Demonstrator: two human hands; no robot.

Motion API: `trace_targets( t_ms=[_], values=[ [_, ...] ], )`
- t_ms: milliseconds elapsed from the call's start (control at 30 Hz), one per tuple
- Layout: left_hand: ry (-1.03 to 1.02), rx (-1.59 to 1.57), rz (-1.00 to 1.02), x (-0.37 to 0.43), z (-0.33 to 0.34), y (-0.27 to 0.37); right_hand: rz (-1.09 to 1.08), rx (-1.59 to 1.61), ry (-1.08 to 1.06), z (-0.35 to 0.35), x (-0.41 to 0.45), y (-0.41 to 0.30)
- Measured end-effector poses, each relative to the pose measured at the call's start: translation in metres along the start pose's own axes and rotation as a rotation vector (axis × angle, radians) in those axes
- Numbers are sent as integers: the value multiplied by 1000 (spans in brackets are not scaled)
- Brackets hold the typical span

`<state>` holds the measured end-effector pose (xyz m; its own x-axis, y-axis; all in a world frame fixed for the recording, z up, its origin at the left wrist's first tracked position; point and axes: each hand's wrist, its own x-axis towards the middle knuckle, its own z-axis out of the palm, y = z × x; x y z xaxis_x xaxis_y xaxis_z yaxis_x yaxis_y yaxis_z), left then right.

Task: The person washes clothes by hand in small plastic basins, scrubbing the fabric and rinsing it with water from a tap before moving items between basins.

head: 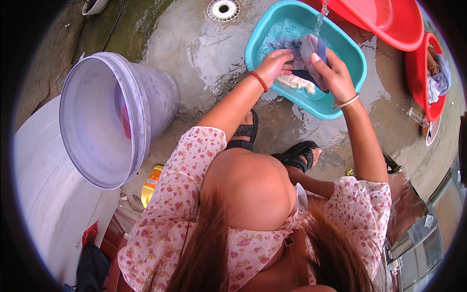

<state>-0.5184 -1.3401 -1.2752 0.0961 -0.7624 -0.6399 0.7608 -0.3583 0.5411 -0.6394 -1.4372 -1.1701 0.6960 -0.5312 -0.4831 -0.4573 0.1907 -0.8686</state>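
Note:
A wet greyish-purple cloth (308, 49) with a blue band is held up over a turquoise plastic basin (359, 62). My right hand (335, 75) grips it, thumb on the near side. At the cloth's left side is my left hand (275, 67), its fingers slightly apart and loosely bent; whether they touch the cloth is unclear. A thin stream of water (320, 22) falls into the basin beside the cloth. Under my hands, a cream-coloured cloth (297, 83) lies in the basin, with bluish-grey fabric (282, 43) in the shallow water.
A large grey plastic bucket (160, 87) lies tipped at left, near a yellow bottle (151, 186). Red basins (397, 22) stand at upper right; another red tub (416, 76) holds clothes. A round floor drain (223, 9) sits in the wet concrete (189, 47).

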Motion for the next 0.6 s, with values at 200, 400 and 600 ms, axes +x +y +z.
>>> trace_targets(
  t_ms=[200,400,600],
  values=[
    [-318,-422,43,4,7,-9,-318,-766,-360,52,-26,-9],
    [-664,-775,35,7,-7,-3,590,785,41,8,-5,62],
    [-468,291,699,4,-4,0,511,501,417,-16,12,52]
  ],
)
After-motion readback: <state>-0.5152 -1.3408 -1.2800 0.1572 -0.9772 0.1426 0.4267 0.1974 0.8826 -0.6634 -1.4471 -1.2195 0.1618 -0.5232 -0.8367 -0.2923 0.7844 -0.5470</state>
